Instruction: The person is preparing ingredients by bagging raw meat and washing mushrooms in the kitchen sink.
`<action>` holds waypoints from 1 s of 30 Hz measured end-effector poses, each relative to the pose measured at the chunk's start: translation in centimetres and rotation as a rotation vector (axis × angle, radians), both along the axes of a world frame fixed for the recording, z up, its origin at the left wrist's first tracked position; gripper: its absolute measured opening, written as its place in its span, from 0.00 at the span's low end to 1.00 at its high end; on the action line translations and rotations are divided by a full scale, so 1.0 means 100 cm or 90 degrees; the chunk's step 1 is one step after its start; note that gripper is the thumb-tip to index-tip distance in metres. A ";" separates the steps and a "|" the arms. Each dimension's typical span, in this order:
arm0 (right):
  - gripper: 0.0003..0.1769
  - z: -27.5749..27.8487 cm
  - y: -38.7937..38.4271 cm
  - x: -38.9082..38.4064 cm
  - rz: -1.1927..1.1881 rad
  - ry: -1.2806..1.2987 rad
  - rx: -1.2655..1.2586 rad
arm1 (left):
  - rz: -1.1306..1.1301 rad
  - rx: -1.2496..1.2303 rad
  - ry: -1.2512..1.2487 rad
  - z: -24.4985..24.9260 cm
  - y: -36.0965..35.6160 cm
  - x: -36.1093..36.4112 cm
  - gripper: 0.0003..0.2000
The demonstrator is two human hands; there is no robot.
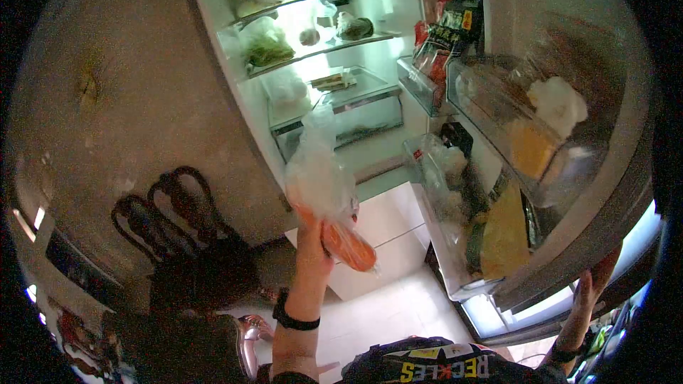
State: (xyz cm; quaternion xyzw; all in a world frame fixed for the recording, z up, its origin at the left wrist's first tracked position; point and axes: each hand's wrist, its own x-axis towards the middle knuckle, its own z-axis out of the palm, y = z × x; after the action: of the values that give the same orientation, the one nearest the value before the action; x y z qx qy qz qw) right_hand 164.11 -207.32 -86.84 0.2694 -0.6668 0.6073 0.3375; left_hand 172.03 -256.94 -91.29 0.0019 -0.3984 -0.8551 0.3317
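Observation:
My left hand [311, 243] is closed around a clear plastic bag of carrots [347, 245], held up in front of the open fridge. The bag's loose top rises above the hand toward the fridge drawer [366, 119]. At the right, my right hand [589, 290] is at the lower edge of the open fridge door [569, 256]; its fingers are partly hidden and dim. Bagged green vegetables [267, 46] lie on a lit glass shelf [334, 48] inside.
Door bins at the right hold dark and red packets [455, 25], a white bag [558, 105] and a yellow package [506, 231]. Dark chairs [181, 206] stand at the left. Below the fridge compartment are white drawer fronts [377, 242], above a pale tiled floor [398, 313].

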 end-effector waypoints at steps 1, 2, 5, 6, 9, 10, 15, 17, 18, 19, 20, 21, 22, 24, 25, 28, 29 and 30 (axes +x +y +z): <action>0.59 0.004 0.011 -0.016 -0.034 -0.035 -0.019 | -0.031 0.018 -0.005 0.004 0.008 -0.022 0.35; 0.58 0.005 0.023 -0.034 -0.069 -0.071 -0.037 | -0.030 0.014 -0.009 0.013 0.020 -0.042 0.35; 0.45 -0.022 0.060 -0.089 -0.143 -0.055 -0.033 | -0.027 -0.066 0.026 0.043 0.030 -0.088 0.35; 0.43 -0.019 0.057 -0.091 -0.157 -0.060 -0.024 | -0.056 -0.052 0.033 0.048 0.019 -0.099 0.35; 0.39 -0.016 0.041 -0.092 -0.250 -0.054 0.025 | -0.082 -0.043 0.040 0.063 -0.002 -0.129 0.33; 0.38 -0.013 0.034 -0.089 -0.302 -0.038 0.059 | -0.072 -0.046 0.042 0.064 -0.005 -0.139 0.32; 0.31 0.019 -0.016 -0.054 -0.683 0.306 0.455 | -0.160 -0.032 0.038 0.038 -0.042 -0.192 0.30; 0.30 0.018 -0.058 -0.048 -0.700 0.338 0.501 | -0.175 -0.027 0.041 0.022 -0.056 -0.210 0.29; 0.28 0.014 -0.088 -0.050 -0.575 0.274 0.501 | -0.173 -0.030 0.022 0.020 -0.060 -0.215 0.28; 0.27 0.008 -0.123 -0.052 -0.451 0.210 0.495 | -0.170 -0.033 0.002 0.018 -0.064 -0.220 0.28; 0.25 0.002 -0.163 -0.052 -0.330 0.140 0.481 | -0.181 -0.037 -0.007 0.018 -0.069 -0.224 0.28; 0.24 -0.003 -0.204 -0.055 -0.211 0.074 0.461 | -0.177 -0.047 0.012 0.018 -0.073 -0.228 0.28; 0.23 -0.007 -0.246 -0.060 -0.092 0.009 0.436 | -0.174 -0.057 0.032 0.017 -0.080 -0.232 0.29; 0.37 0.001 -0.320 -0.081 0.127 -0.161 0.392 | -0.219 -0.053 0.017 0.007 -0.103 -0.239 0.31; 0.45 0.000 -0.357 -0.099 0.121 -0.142 0.409 | -0.255 -0.051 0.007 0.002 -0.115 -0.242 0.34; 0.64 0.000 -0.458 -0.147 0.158 -0.152 0.395 | -0.224 -0.071 -0.009 -0.009 -0.144 -0.244 0.39; 0.64 -0.001 -0.488 -0.163 0.155 -0.155 0.395 | -0.165 -0.092 0.015 0.006 -0.146 -0.241 0.42; 0.68 -0.003 -0.518 -0.180 0.193 -0.111 0.373 | -0.169 -0.091 0.013 0.007 -0.160 -0.239 0.42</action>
State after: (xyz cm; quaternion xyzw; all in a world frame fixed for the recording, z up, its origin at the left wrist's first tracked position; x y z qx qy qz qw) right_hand 146.10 -259.13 -87.18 0.3979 -0.7919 0.4537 0.0935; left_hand 148.10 -272.92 -90.56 -0.0832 -0.4512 -0.8611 0.2190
